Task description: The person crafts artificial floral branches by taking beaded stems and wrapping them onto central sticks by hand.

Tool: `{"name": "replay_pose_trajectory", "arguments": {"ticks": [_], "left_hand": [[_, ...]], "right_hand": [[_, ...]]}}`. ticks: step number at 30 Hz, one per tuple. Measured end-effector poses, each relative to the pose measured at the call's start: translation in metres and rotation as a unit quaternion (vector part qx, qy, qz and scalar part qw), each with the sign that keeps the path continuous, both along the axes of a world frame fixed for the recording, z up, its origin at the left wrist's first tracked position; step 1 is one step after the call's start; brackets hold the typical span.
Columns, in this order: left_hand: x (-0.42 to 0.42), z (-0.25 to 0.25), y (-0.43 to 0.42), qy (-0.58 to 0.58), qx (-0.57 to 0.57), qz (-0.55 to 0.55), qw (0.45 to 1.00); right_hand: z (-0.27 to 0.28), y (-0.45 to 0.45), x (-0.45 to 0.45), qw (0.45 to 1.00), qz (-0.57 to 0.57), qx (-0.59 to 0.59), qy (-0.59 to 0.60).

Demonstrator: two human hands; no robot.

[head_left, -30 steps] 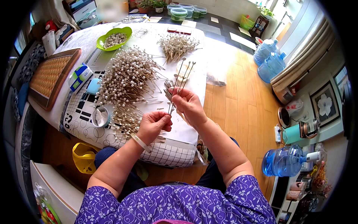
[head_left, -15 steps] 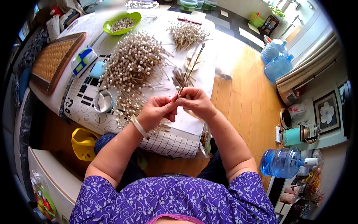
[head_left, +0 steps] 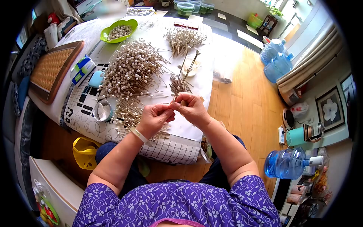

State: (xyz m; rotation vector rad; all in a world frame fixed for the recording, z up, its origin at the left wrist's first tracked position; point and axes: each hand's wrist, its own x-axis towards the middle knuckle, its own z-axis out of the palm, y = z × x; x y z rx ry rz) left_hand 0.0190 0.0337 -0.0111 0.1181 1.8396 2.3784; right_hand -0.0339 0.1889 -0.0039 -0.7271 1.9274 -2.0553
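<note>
Thin brown stems with small bud-like tips [head_left: 187, 74] stick up from between my hands. My right hand [head_left: 193, 109] is closed around their lower part. My left hand [head_left: 154, 118], with a pale band on its wrist, pinches at the bottom of the stems, its fingertips meeting those of the right. What the left fingers grip is too small to make out. Left of the hands lies a big heap of white-beaded stems [head_left: 130, 68], with a flatter spread of similar stems [head_left: 130, 113] beside my left hand. A small bunch of short brown sticks [head_left: 177, 86] lies just behind the hands.
A green dish of beads [head_left: 120, 31] and another pile of stems [head_left: 184, 39] stand farther back on the table. At left are a small tub with white pieces [head_left: 103, 111], a tissue pack [head_left: 83, 70] and a woven mat [head_left: 56, 72]. A water bottle [head_left: 287, 164] stands at right.
Both hands have shifted slightly left in view, still together. The brown stems, close together before, now fan apart and stand more upright. The camera view has moved a little.
</note>
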Motion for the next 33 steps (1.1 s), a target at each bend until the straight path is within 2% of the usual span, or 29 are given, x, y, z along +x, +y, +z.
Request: {"name": "replay_pose_trajectory", "arguments": {"ticks": [2, 7, 9, 11, 13, 15, 16, 18, 19, 21, 22, 27, 30, 31, 33], "left_hand": [[0.001, 0.003, 0.0, 0.029, -0.046, 0.021, 0.998], [0.001, 0.004, 0.0, 0.015, -0.045, 0.037, 0.998], [0.0, 0.003, -0.003, 0.006, 0.01, 0.028, 1.0], [0.001, 0.006, -0.006, 0.011, 0.008, 0.03, 0.999], [-0.001, 0.009, -0.008, 0.005, 0.029, 0.043, 0.999], [-0.001, 0.007, -0.007, 0.011, 0.031, 0.05, 0.998], [-0.002, 0.008, -0.007, 0.007, 0.034, 0.05, 0.998], [-0.004, 0.007, -0.007, -0.001, 0.043, 0.048, 0.998], [-0.003, 0.007, -0.007, -0.005, 0.042, 0.05, 0.998], [-0.005, 0.008, -0.006, -0.019, 0.054, 0.048, 0.997], [-0.006, 0.009, -0.007, -0.018, 0.054, 0.053, 0.997], [-0.008, 0.009, -0.015, -0.041, 0.067, 0.059, 0.995], [-0.009, 0.011, -0.018, -0.034, 0.078, 0.071, 0.994], [-0.009, 0.012, -0.019, -0.029, 0.087, 0.078, 0.993], [-0.008, 0.015, -0.021, -0.028, 0.112, 0.092, 0.989]], "right_hand": [[0.003, -0.002, 0.003, 1.0, -0.004, -0.005, -0.005], [0.002, -0.004, -0.002, 0.999, -0.006, 0.029, 0.03], [0.009, 0.004, -0.006, 1.0, 0.006, 0.024, 0.017], [0.019, 0.014, -0.013, 0.993, -0.026, -0.09, -0.074], [0.004, 0.046, -0.055, 0.983, -0.182, -0.019, 0.002], [-0.009, 0.073, -0.099, 0.952, -0.294, 0.08, 0.017], [-0.008, 0.075, -0.112, 0.953, -0.293, 0.078, 0.019], [-0.011, 0.076, -0.134, 0.884, -0.313, 0.327, 0.114], [-0.018, 0.072, -0.145, 0.886, -0.309, 0.328, 0.111], [-0.025, 0.059, -0.165, 0.833, -0.328, 0.407, 0.18], [-0.027, 0.055, -0.173, 0.825, -0.328, 0.44, 0.135], [-0.035, 0.056, -0.184, 0.86, -0.285, 0.422, 0.046], [-0.033, 0.059, -0.176, 0.822, -0.351, 0.426, 0.143], [-0.031, 0.063, -0.17, 0.815, -0.383, 0.388, 0.196], [-0.016, 0.07, -0.154, 0.853, -0.399, 0.3, 0.153]]}}
